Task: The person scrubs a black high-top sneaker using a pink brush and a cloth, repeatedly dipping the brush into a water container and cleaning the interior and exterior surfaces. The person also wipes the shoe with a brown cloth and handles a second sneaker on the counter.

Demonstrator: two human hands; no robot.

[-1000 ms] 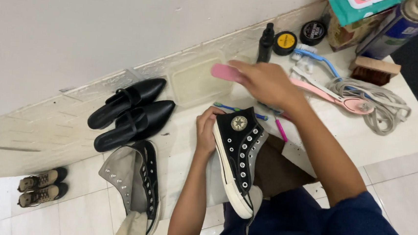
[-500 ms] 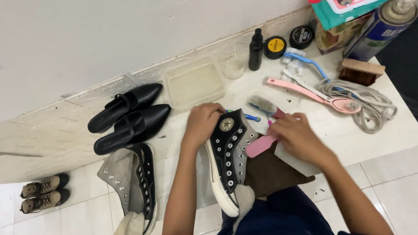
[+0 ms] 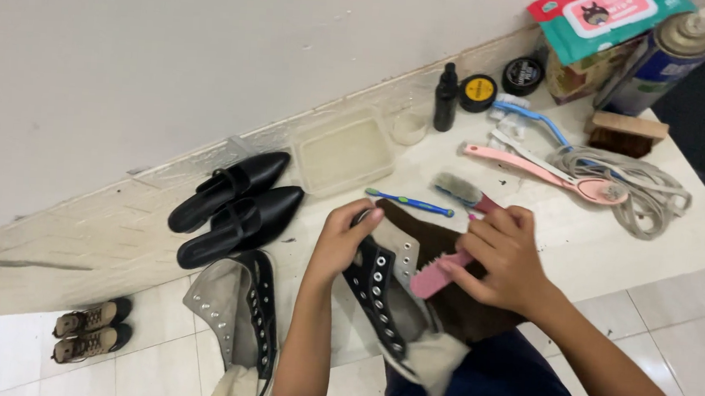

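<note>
My left hand [image 3: 341, 243] grips the top of a black high-top sneaker [image 3: 382, 303] with silver eyelets and a grey lining, held over my lap. My right hand [image 3: 501, 258] holds a pink brush [image 3: 436, 276] and presses it against the sneaker's open side. A brown cloth [image 3: 461, 305] lies under the shoe on my lap. The sneaker's sole is turned away and hidden.
The matching sneaker [image 3: 237, 314] lies on the floor at left, beside black pointed flats [image 3: 236, 202] and small tan boots [image 3: 91, 330]. On the floor behind are a plastic tub [image 3: 346, 152], toothbrush [image 3: 408, 200], pink long brush [image 3: 544, 172], laces [image 3: 634, 189], polish tins, spray can [image 3: 664, 58].
My right hand brought the pink brush back from near the tub down onto the sneaker. My left hand turned the shoe so its open lining faces up.
</note>
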